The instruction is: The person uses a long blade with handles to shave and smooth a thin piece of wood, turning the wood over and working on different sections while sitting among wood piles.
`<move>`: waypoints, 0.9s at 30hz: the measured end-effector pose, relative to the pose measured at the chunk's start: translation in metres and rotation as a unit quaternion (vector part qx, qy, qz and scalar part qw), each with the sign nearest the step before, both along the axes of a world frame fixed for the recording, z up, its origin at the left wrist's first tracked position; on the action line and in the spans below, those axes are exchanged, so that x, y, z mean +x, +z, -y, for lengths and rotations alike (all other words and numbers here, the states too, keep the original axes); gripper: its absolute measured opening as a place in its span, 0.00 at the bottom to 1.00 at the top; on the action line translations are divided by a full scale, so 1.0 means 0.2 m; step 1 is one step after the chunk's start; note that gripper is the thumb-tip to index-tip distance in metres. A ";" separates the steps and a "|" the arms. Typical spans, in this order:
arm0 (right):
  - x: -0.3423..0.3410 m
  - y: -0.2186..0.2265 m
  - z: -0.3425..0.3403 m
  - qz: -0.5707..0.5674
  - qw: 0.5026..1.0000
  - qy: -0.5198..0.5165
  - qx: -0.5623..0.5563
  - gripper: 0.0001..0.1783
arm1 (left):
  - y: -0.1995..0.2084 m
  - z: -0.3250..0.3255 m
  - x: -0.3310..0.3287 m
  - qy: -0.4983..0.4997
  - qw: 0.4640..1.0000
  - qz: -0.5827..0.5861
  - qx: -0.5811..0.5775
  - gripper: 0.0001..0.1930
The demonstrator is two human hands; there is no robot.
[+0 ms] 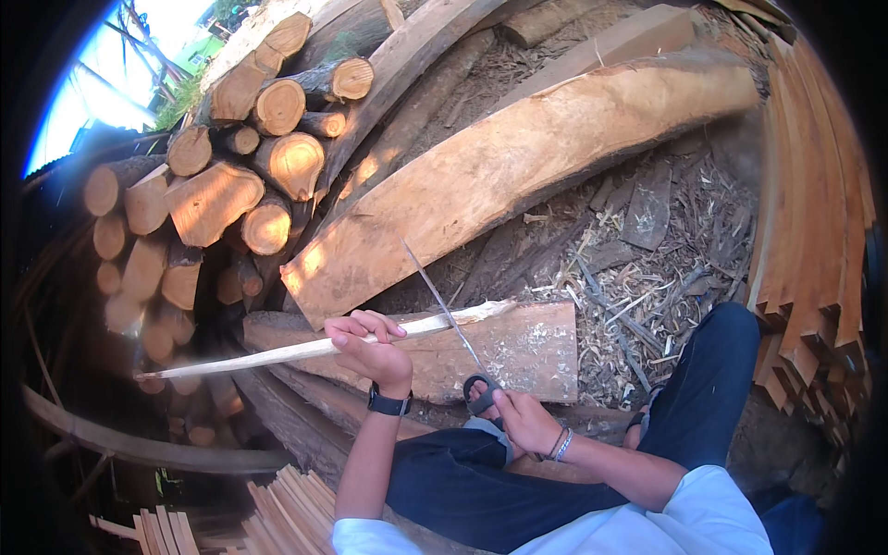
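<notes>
My left hand point(372, 351), with a dark watch band on the wrist, is closed around a long pale stick point(268, 358) of peeled wood. The stick slants from lower left up to the right, and its right end is rougher and partly brown. In my right hand point(525, 423) is a long thin-bladed knife point(427, 279); its grip is hidden by my fingers. The blade points away and to the left, crossing the stick right of my left hand. Whether it touches the stick I cannot tell. Beneath them lies a flat board point(541, 347) sprinkled with shavings.
Beyond the board stretches a large curved slab point(527, 148). Cut logs point(277, 106) are stacked at the far left. Sawn planks point(809, 213) stand along the right side, with wooden strips point(291, 509) at lower left. Shavings and bark point(638, 277) cover the ground beside my leg.
</notes>
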State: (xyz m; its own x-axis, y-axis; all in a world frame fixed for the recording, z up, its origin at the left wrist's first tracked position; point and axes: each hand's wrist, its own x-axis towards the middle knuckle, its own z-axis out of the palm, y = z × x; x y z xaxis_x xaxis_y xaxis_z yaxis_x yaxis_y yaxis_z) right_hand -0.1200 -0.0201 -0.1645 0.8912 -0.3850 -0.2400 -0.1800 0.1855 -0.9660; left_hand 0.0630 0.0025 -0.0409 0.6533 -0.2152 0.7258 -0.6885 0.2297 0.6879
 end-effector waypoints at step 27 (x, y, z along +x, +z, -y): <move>0.04 -0.30 0.00 -0.028 0.996 -0.061 -0.066 0.32 | 0.01 0.00 -0.01 0.005 1.000 -0.005 -0.011 0.27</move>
State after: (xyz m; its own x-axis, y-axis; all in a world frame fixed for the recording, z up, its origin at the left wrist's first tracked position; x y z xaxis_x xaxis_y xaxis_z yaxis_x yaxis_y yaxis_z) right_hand -0.1116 -0.0200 -0.2238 0.8226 -0.5212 -0.2271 -0.2173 0.0808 -0.9727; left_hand 0.0601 0.0015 -0.0381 0.6627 -0.1925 0.7237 -0.6840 0.2379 0.6896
